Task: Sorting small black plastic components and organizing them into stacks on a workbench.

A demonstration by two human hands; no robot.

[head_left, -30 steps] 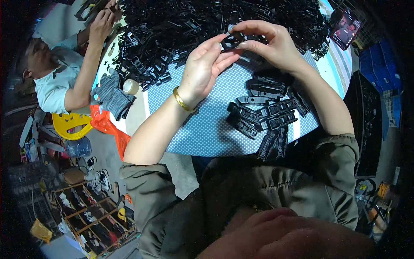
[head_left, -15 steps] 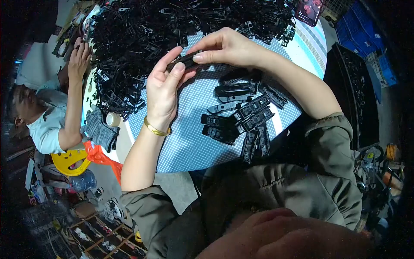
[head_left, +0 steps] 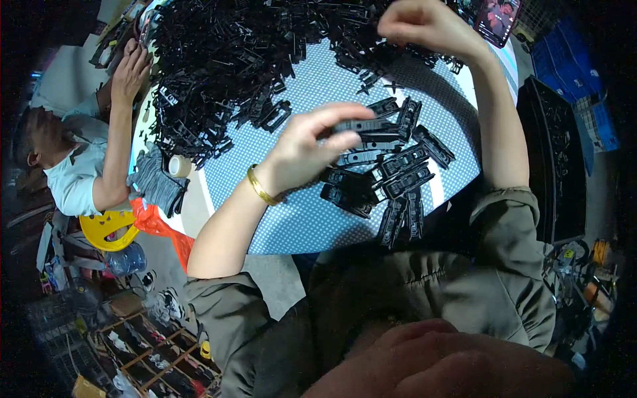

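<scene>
The left hand (head_left: 302, 149) pinches a flat black plastic strip (head_left: 361, 125) between thumb and fingers, long axis level, just above the neat group of like pieces (head_left: 391, 179) on the dotted blue table (head_left: 298, 219). The right hand (head_left: 424, 23) reaches beyond into the loose black heap (head_left: 252, 60); its grip cannot be told.

Bright overhead light on the centre; fisheye-bent edges fade dark and blurred.
</scene>
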